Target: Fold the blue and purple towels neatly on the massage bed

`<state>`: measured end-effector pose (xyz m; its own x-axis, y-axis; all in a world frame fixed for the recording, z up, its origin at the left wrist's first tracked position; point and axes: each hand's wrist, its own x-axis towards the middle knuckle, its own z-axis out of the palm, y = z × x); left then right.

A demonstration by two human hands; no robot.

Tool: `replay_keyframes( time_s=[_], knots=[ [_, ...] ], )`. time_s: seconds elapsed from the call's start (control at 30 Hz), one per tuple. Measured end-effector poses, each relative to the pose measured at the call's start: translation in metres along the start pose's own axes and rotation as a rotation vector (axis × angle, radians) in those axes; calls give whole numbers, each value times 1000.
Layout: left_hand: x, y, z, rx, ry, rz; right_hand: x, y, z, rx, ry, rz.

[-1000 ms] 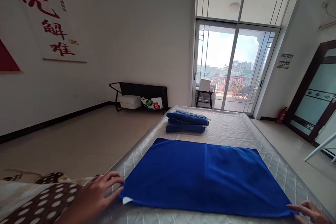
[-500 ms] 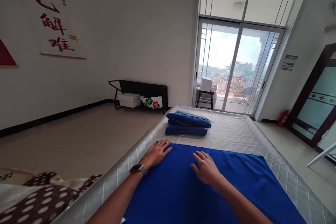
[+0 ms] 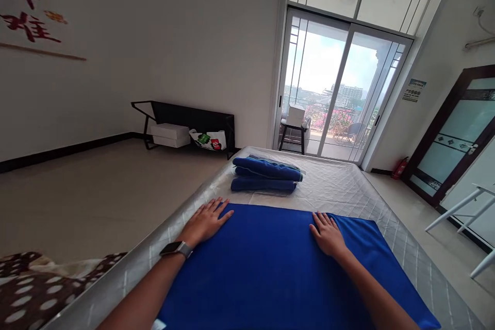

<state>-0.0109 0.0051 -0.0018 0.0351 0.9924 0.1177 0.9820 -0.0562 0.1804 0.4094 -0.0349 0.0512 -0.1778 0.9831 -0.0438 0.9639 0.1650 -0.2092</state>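
Observation:
A blue cloth (image 3: 263,263) lies spread over the near part of a mattress (image 3: 332,180). My left hand (image 3: 204,221) rests flat at its far left corner, fingers stretched out, with a watch on that wrist. On the cloth's far edge, right of the middle, lies my right hand (image 3: 328,234), palm down with the fingers out. Small ripples run through the cloth to the right of it. Beyond the far edge sits a stack of folded dark blue cloths (image 3: 265,175).
A brown polka-dot blanket (image 3: 42,294) lies at the lower left. Against the wall stand a black rack (image 3: 189,116), a white box (image 3: 169,135) and a printed bag (image 3: 209,140). White furniture legs (image 3: 452,211) and a fire extinguisher (image 3: 400,167) are on the right.
My right hand has moved right along the cloth's far edge and now lies flat on it. My left hand stays at the left corner. The view has turned slightly right.

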Motion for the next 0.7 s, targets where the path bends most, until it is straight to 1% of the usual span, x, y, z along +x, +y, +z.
replay_keyframes(
  time_s=[0.1,0.17,0.2,0.27,0.33,0.47,0.6,0.67,0.7],
  knots=[
    [1,0,1,0,15,13,-15,77,-14,-88,33,197],
    [1,1,0,3,15,1,-23,120,-18,-110,48,299],
    [1,1,0,4,10,-11,-25,136,-19,-113,55,335],
    [0,2,-1,15,-5,-31,-28,156,-18,-109,64,385],
    [-2,4,-1,34,-16,-41,-28,161,-16,-106,71,410],
    [-3,6,0,69,4,-38,-26,155,-14,-127,72,424],
    [-1,10,2,62,24,-64,-25,152,-22,-168,49,449],
    [1,11,5,64,28,-72,-23,143,-28,-213,32,501],
    [2,12,6,67,34,-74,-21,133,-29,-241,42,510]
  ],
)
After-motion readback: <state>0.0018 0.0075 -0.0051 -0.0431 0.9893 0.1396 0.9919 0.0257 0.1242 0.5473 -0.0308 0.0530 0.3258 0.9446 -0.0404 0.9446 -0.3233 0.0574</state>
